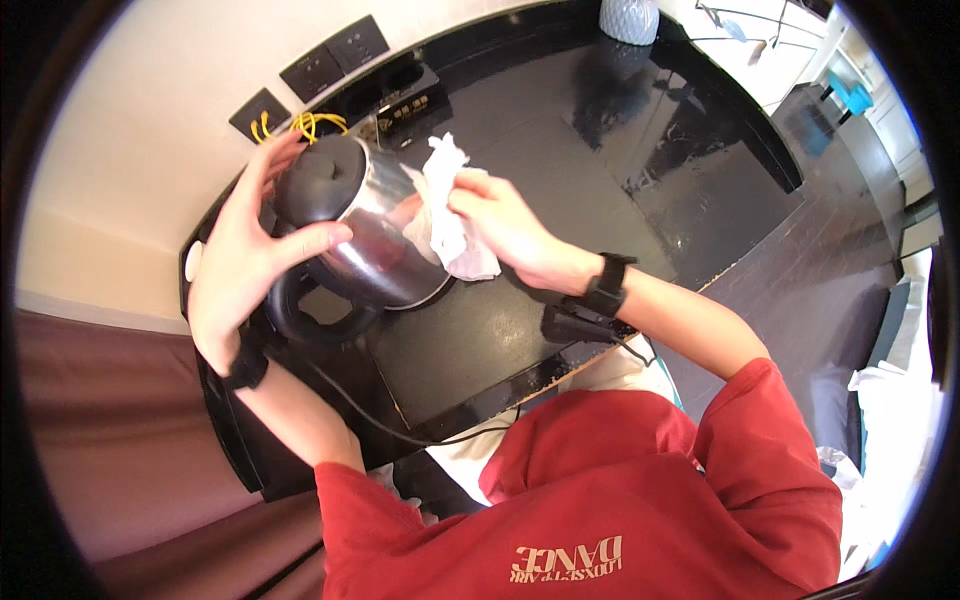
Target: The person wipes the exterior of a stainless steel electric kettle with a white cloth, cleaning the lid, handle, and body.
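Note:
A stainless-steel electric kettle (386, 255) with a black lid (319, 184) and black handle (330, 330) is on the dark desk, its lid toward the left. My left hand (244, 240) holds the kettle around its lid end, thumb on the steel near the rim and fingers on the far side. In my right hand (514, 229) is a crumpled white tissue (450, 232), pressed against the steel body. The tissue covers part of the kettle's right side. Some of my left fingertips are hidden behind the lid.
Behind the kettle are a black box with writing (412, 109), yellow cables (322, 124) and black wall sockets (335, 64). A pale blue textured vase (628, 22) stands at the back of the black desk (517, 142). A black cable (382, 431) crosses the front edge; a black object (574, 328) lies beneath my right wrist.

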`<state>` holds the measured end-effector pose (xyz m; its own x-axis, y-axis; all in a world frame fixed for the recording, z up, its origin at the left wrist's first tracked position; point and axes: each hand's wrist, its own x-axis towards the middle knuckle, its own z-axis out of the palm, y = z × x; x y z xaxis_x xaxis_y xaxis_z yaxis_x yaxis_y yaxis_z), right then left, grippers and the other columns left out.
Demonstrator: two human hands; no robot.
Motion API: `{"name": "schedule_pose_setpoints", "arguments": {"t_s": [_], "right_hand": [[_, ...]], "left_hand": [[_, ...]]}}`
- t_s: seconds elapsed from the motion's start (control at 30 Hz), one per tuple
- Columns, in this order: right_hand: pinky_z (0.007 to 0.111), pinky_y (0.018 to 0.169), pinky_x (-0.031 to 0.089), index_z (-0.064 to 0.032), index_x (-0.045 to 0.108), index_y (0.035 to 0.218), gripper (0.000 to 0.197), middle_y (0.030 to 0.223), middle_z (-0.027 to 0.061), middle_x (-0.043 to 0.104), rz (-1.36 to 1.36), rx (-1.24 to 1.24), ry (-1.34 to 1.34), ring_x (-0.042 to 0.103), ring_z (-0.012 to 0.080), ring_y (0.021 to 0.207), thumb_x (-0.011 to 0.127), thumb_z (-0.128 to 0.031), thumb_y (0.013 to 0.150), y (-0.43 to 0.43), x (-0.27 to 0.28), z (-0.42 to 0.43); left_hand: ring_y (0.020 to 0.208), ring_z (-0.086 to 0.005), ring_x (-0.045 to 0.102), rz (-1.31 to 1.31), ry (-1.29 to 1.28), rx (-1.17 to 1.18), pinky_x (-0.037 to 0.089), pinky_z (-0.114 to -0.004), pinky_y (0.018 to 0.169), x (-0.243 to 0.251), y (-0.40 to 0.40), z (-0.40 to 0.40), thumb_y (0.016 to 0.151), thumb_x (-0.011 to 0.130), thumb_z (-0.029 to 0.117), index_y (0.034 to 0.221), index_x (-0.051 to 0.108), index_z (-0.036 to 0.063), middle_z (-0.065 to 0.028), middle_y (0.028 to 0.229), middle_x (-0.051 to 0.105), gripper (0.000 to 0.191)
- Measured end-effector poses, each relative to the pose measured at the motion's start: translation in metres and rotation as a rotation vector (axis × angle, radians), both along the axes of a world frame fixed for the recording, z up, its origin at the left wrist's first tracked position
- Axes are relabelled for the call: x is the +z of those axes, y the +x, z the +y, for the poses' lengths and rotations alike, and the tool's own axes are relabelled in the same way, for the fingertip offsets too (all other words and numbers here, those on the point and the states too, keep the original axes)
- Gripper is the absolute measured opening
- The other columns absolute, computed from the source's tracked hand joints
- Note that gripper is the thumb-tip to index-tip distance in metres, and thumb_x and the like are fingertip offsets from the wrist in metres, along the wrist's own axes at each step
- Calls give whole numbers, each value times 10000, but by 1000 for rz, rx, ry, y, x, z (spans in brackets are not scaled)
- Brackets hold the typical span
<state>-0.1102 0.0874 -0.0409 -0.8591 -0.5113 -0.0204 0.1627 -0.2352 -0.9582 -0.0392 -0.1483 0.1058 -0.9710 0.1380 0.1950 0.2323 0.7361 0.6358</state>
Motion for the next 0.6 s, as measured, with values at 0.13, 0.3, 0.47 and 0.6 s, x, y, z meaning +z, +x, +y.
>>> {"name": "schedule_pose_setpoints", "arguments": {"t_s": [0.13, 0.3, 0.47, 0.6], "right_hand": [[342, 955, 500, 26, 678, 1215, 319, 1112, 105, 708, 52, 44, 32, 654, 172, 1053, 468, -165, 1069, -10, -5, 0], [295, 932, 461, -44, 659, 1134, 237, 1008, 29, 647, -27, 28, 76, 595, 121, 987, 484, -178, 1047, -5, -12, 10], [344, 880, 516, -15, 605, 1300, 336, 1118, 82, 675, 44, -16, -184, 643, 159, 994, 433, -230, 1107, 18, 4, 14], [292, 749, 500, -25, 615, 1204, 323, 967, 19, 619, 174, -116, -233, 585, 97, 848, 421, -270, 1124, 5, 5, 14]], "left_hand": [[1297, -327, 625, -24, -110, 260, 478, -434, 1109, -8, 27, 20, 844, 882, 440, 1509, 494, -13, -236, 1397, 637, 893], [1217, -335, 685, 32, -337, 404, 505, -416, 1055, -8, 16, 62, 869, 819, 543, 1444, 561, -19, -218, 1292, 713, 844], [1351, -239, 581, -122, 40, 12, 414, -379, 1176, -4, -3, 24, 789, 931, 272, 1544, 491, 7, -140, 1449, 630, 913], [1413, -223, 517, -255, -66, -129, 346, -371, 1220, 15, -27, 26, 729, 945, 213, 1577, 475, 50, -114, 1510, 585, 984]]}}
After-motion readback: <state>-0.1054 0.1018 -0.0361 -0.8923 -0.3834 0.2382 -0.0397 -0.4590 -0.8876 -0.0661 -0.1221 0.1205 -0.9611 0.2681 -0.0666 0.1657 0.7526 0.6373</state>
